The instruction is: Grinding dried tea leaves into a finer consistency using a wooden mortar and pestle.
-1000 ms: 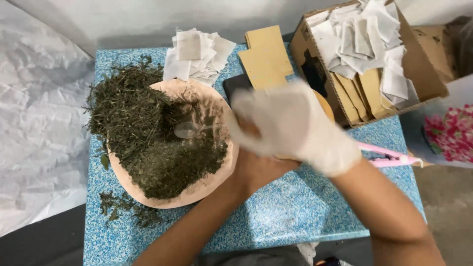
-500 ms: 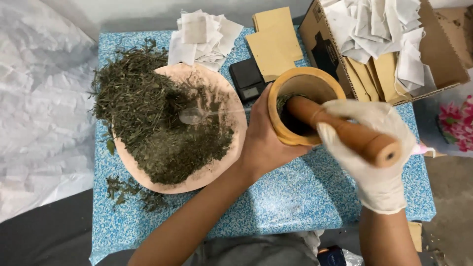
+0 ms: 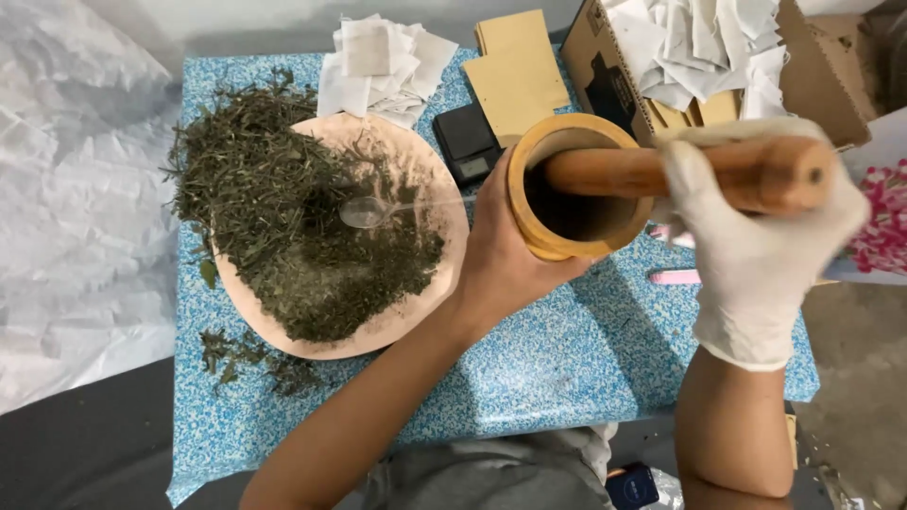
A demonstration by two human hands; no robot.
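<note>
the wooden mortar [image 3: 576, 189] is clasped by the bare left hand [image 3: 505, 260]; the pestle [image 3: 680, 175] is gripped tight by the gloved right hand [image 3: 756, 246], its tip inside.

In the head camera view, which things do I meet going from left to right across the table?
Pile of dried herbs → spoon → left hand → wooden mortar → right hand, gloved, holding the pestle.

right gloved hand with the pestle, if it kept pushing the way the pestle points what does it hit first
Most likely the inside of the wooden mortar: the pestle in the right hand already dips into it. Contents are too dark to tell.
</note>
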